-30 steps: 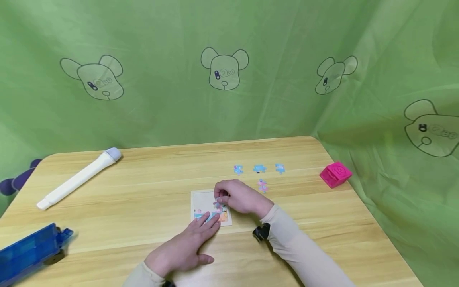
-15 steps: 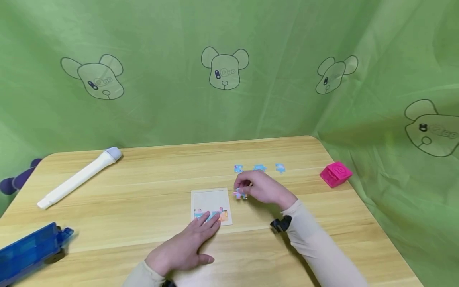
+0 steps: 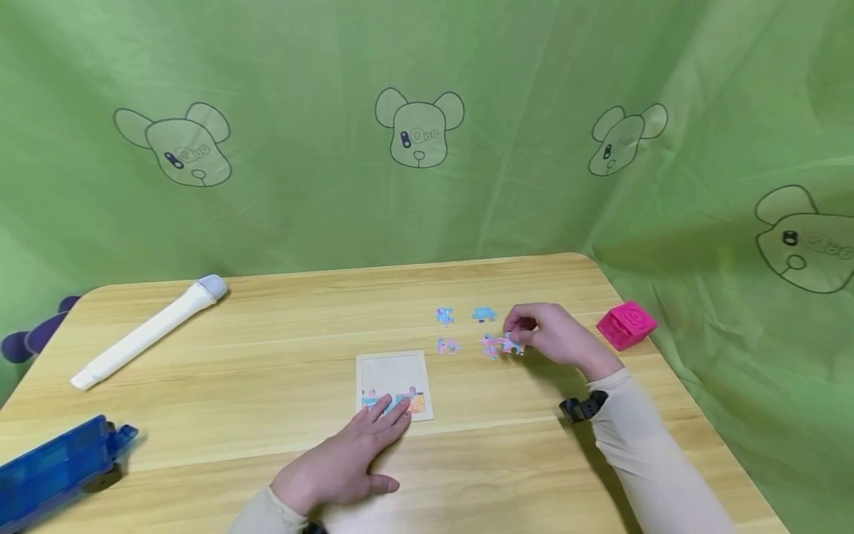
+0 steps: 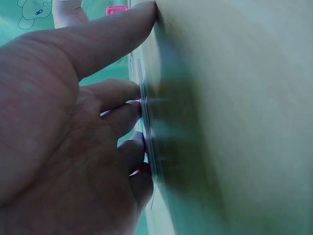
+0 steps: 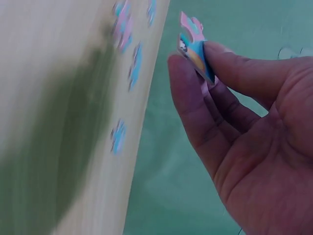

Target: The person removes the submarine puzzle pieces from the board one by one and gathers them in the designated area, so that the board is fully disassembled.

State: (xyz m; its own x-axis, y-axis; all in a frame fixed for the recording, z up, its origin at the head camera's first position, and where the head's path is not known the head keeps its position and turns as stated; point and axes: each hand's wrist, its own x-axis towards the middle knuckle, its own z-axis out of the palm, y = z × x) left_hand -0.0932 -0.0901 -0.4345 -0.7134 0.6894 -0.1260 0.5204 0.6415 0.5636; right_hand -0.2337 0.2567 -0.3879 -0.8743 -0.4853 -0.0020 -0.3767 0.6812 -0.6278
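Left hand [image 3: 347, 460] covers part of the picture in the puzzle tray [image 3: 392, 368]; can't tell how many pieces lie under its fingers. Left wrist view has the tray only edge-on, table [image 4: 254, 122] just a smear. Right hand [image 3: 559, 337] hides part of the pinched piece [image 5: 196, 51], and in the head view it blocks a loose blue piece [image 5: 118, 137], itself blurred from the wrist. Blue toy [image 3: 50, 471] is cut by the left edge. Same for the purple thing [image 3: 40, 337]; can't tell what it is. Rightmost bear print [image 3: 810, 248] is clipped, lettering too small to read. Both sleeves [image 3: 654, 452] run off the bottom.
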